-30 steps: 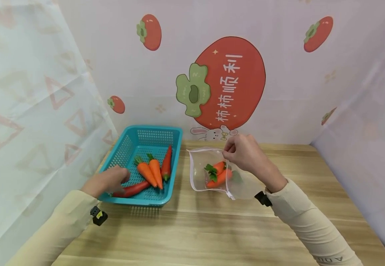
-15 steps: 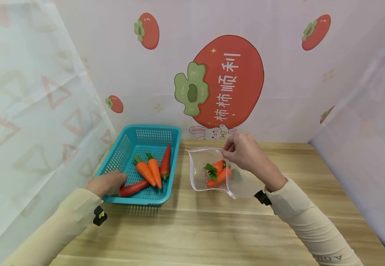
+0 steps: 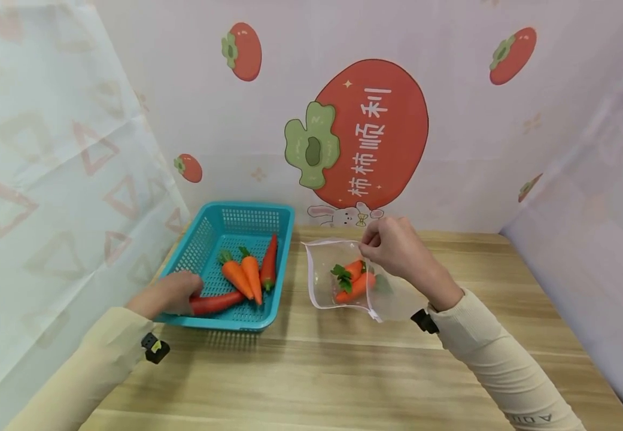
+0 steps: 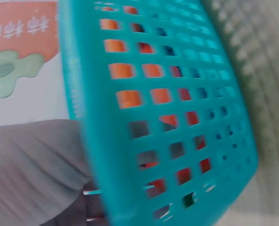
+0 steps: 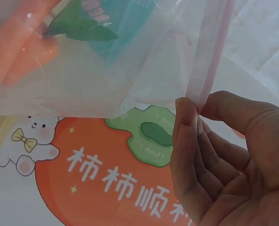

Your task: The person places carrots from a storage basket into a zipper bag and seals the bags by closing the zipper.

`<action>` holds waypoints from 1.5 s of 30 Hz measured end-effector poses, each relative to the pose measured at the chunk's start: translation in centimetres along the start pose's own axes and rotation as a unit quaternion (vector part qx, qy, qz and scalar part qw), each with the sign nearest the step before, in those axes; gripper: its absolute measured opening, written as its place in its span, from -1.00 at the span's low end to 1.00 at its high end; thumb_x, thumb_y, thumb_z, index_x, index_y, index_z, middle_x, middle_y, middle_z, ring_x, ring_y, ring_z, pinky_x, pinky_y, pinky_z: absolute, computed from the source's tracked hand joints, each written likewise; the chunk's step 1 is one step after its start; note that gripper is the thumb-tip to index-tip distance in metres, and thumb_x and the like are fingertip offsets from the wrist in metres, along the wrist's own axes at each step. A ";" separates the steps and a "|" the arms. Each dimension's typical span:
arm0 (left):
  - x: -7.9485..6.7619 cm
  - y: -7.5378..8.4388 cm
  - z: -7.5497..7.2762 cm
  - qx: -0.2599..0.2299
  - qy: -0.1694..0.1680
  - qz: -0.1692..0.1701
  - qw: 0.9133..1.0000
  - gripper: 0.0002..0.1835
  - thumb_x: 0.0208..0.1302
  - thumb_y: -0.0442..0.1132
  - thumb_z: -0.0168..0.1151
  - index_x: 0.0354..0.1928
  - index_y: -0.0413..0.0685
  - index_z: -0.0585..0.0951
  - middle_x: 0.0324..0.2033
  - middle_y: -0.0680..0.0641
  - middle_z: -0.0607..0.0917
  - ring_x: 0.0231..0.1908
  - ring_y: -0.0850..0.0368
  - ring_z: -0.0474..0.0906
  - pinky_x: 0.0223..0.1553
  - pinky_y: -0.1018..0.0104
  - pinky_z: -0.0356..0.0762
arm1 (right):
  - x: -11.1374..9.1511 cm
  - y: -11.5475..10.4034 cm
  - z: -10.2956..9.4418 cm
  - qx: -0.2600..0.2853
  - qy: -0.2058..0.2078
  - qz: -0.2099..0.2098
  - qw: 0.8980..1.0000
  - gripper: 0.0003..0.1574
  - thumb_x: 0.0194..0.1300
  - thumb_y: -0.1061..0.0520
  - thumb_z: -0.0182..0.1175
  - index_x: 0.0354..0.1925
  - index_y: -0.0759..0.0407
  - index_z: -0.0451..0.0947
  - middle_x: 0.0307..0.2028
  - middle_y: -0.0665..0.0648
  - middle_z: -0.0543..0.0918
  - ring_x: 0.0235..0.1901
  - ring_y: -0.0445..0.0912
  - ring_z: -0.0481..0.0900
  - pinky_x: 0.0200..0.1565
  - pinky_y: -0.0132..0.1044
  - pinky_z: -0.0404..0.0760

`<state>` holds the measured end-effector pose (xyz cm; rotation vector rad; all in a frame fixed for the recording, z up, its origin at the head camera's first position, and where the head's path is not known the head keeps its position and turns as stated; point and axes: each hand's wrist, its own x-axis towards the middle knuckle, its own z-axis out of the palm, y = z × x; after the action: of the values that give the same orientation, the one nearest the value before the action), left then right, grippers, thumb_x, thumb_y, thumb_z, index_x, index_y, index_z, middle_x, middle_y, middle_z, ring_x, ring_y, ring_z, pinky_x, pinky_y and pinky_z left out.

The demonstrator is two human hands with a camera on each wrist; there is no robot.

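Note:
My left hand point(image 3: 173, 292) reaches over the near left rim of a blue plastic basket point(image 3: 228, 325) and grips one end of a red chili pepper point(image 3: 216, 303) inside it. The fingertips are hidden behind the hand, and in the left wrist view the basket's holed wall point(image 4: 177, 113) covers most of the pepper. My right hand point(image 3: 397, 245) pinches the zip edge of a clear zip bag point(image 5: 106, 89) between thumb and index finger. The bag's mouth gapes toward the basket. Inside the bag lie two orange carrots point(image 3: 355, 288) with green leaves.
Two more carrots point(image 3: 243, 275) and a second red chili pepper point(image 3: 269, 266) lie in the basket, to the right of my left hand. A white slider point(image 3: 374, 315) hangs at the bag's near corner. Printed cloth walls point(image 3: 268, 137) enclose the wooden table point(image 3: 311, 371).
My left hand has come down into the basket and closed on the near chili pepper, which now lies slightly shifted. The right hand and the bag have stayed in place.

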<state>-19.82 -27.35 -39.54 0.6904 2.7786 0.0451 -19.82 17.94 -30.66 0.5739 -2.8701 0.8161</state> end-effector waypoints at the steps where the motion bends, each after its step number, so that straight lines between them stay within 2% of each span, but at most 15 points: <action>1: -0.2 -0.1 -0.1 -0.005 0.009 0.004 1.000 -0.72 0.01 -0.36 0.56 -0.51 -0.01 0.56 -0.56 0.08 0.48 -0.48 0.17 0.29 -0.44 0.34 0.25 | 0.0 0.0 0.0 0.000 -0.001 0.000 1.000 -0.84 0.32 0.23 0.41 -0.44 0.17 0.75 -0.49 0.07 0.77 -0.51 -0.16 0.66 -0.38 -0.24 0.71; 7: -1.4 -0.8 -1.3 -0.037 0.061 0.041 0.997 -0.74 -0.10 -0.35 0.60 -0.46 0.02 0.63 -0.54 0.12 0.55 -0.48 0.21 0.32 -0.44 0.36 0.28 | -0.1 -0.1 0.1 -0.004 0.000 -0.005 1.000 -0.83 0.31 0.24 0.40 -0.45 0.16 0.75 -0.50 0.06 0.77 -0.51 -0.16 0.66 -0.38 -0.24 0.70; 10: -1.8 -0.9 -1.9 -0.057 0.086 0.065 0.993 -0.77 -0.06 -0.36 0.57 -0.42 0.02 0.66 -0.52 0.14 0.55 -0.47 0.24 0.31 -0.43 0.37 0.28 | -0.2 -0.1 0.1 -0.004 0.001 -0.005 1.000 -0.83 0.31 0.24 0.40 -0.45 0.16 0.75 -0.50 0.06 0.77 -0.51 -0.17 0.66 -0.38 -0.25 0.70; 12: -2.1 -1.1 -2.3 -0.069 0.098 0.073 0.990 -0.79 0.00 -0.34 0.57 -0.36 0.02 0.69 -0.48 0.15 0.59 -0.45 0.26 0.37 -0.41 0.38 0.35 | -0.2 -0.1 0.0 -0.004 0.002 -0.004 1.000 -0.84 0.32 0.23 0.41 -0.44 0.17 0.75 -0.49 0.06 0.77 -0.51 -0.16 0.66 -0.38 -0.25 0.70; 18: -3.0 -1.7 -2.9 -0.115 0.138 0.064 0.982 -0.75 0.13 -0.24 0.60 -0.14 0.04 0.78 -0.27 0.16 0.79 -0.27 0.27 0.69 -0.23 0.33 0.71 | -0.2 -0.2 0.1 -0.001 0.004 -0.004 1.000 -0.85 0.32 0.23 0.41 -0.42 0.17 0.75 -0.49 0.07 0.77 -0.50 -0.16 0.67 -0.37 -0.24 0.71; 25: -4.3 -1.2 -3.8 -0.162 0.184 0.062 0.967 -0.72 0.16 -0.16 0.63 -0.09 0.03 0.81 -0.19 0.09 0.84 -0.21 0.21 0.74 -0.16 0.25 0.81 | -0.2 -0.2 0.2 0.004 0.005 -0.010 1.000 -0.85 0.32 0.23 0.41 -0.43 0.17 0.75 -0.48 0.07 0.78 -0.51 -0.17 0.67 -0.36 -0.23 0.73; 32: -5.5 -0.1 -5.0 -0.150 0.211 0.057 0.964 -0.67 0.15 -0.13 0.64 -0.05 -0.02 0.81 -0.15 0.05 0.86 -0.19 0.14 0.78 -0.14 0.32 0.80 | -0.2 -0.2 0.2 0.003 0.004 -0.010 1.000 -0.85 0.33 0.23 0.41 -0.43 0.17 0.75 -0.47 0.07 0.78 -0.51 -0.17 0.67 -0.37 -0.24 0.72; 36: -6.1 0.4 -5.7 -0.147 0.226 0.065 0.961 -0.65 0.16 -0.11 0.64 -0.03 -0.04 0.81 -0.13 0.03 0.86 -0.18 0.13 0.81 -0.14 0.29 0.82 | -0.2 -0.3 0.2 0.005 0.004 -0.010 1.000 -0.85 0.32 0.23 0.40 -0.42 0.18 0.76 -0.48 0.07 0.78 -0.51 -0.17 0.67 -0.37 -0.24 0.72; 41: -6.8 0.9 -6.5 -0.154 0.246 0.081 0.953 -0.65 0.12 -0.19 0.66 -0.05 -0.08 0.81 -0.14 0.00 0.86 -0.19 0.16 0.81 -0.15 0.41 0.79 | -0.1 -0.4 0.2 0.003 0.004 -0.011 1.000 -0.84 0.32 0.23 0.40 -0.43 0.17 0.75 -0.49 0.07 0.78 -0.51 -0.17 0.67 -0.38 -0.24 0.71; 45: -7.2 1.5 -7.1 -0.138 0.277 0.100 0.946 -0.64 0.06 -0.23 0.69 -0.07 -0.05 0.82 -0.16 0.03 0.86 -0.23 0.17 0.81 -0.17 0.53 0.75 | -0.1 -0.5 0.4 0.002 0.004 -0.011 1.000 -0.84 0.32 0.23 0.40 -0.43 0.17 0.75 -0.49 0.07 0.78 -0.51 -0.17 0.67 -0.37 -0.24 0.72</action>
<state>-14.92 -29.08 -30.73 1.0048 3.1011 0.7663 -19.59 17.41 -30.77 0.5991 -2.8510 0.8180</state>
